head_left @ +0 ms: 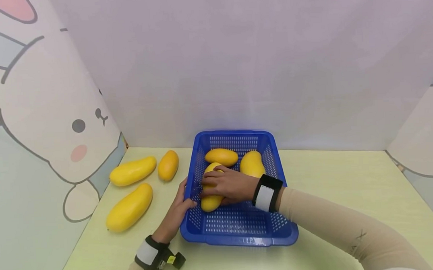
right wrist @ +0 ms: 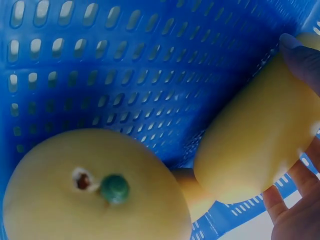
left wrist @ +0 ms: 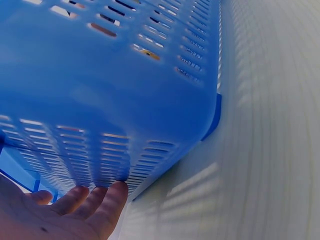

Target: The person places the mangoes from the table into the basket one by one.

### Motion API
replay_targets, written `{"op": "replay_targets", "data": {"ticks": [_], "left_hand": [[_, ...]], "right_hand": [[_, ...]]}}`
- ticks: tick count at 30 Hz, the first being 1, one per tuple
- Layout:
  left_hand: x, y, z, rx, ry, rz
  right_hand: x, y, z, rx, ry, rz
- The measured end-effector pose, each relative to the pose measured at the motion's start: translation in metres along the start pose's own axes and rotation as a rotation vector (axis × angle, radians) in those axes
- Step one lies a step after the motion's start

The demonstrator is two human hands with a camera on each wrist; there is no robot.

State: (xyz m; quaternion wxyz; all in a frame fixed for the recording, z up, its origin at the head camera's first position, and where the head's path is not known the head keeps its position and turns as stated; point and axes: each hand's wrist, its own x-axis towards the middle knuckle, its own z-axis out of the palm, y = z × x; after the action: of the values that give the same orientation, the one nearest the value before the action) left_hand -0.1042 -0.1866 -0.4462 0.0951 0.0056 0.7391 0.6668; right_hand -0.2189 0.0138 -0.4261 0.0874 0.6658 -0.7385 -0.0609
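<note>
A blue plastic basket (head_left: 239, 240) with slotted walls stands on the table and holds several yellow mangoes. Inside it, along the left wall, my right hand (head_left: 231, 184) grips a long yellow mango (head_left: 211, 203). The right wrist view shows the thumb on one side of this mango (right wrist: 255, 135) and the fingers on the other. My left hand (head_left: 176, 215) holds the basket's left rim, thumb over the edge and fingers against the outer wall (left wrist: 95, 205). Another mango (head_left: 221, 156) lies at the back of the basket, and one (head_left: 252, 164) at the right, its stem end (right wrist: 114, 189) showing.
Left of the basket, on the pale green table (head_left: 335, 186), lie two long yellow fruits, one (head_left: 132, 171) behind the other (head_left: 129, 208), and a smaller orange-yellow mango (head_left: 168, 165). A pale curtain (head_left: 250, 69) hangs behind, and a rabbit-print panel (head_left: 42, 130) borders the left side.
</note>
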Motion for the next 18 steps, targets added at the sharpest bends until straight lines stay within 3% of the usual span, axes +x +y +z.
{"op": "replay_targets", "data": {"ticks": [18], "left_hand": [[0.0002, -0.0010, 0.0000, -0.005, -0.005, 0.005]], "right_hand": [[0.0003, -0.0021, 0.0009, -0.017, -0.002, 0.004]]}}
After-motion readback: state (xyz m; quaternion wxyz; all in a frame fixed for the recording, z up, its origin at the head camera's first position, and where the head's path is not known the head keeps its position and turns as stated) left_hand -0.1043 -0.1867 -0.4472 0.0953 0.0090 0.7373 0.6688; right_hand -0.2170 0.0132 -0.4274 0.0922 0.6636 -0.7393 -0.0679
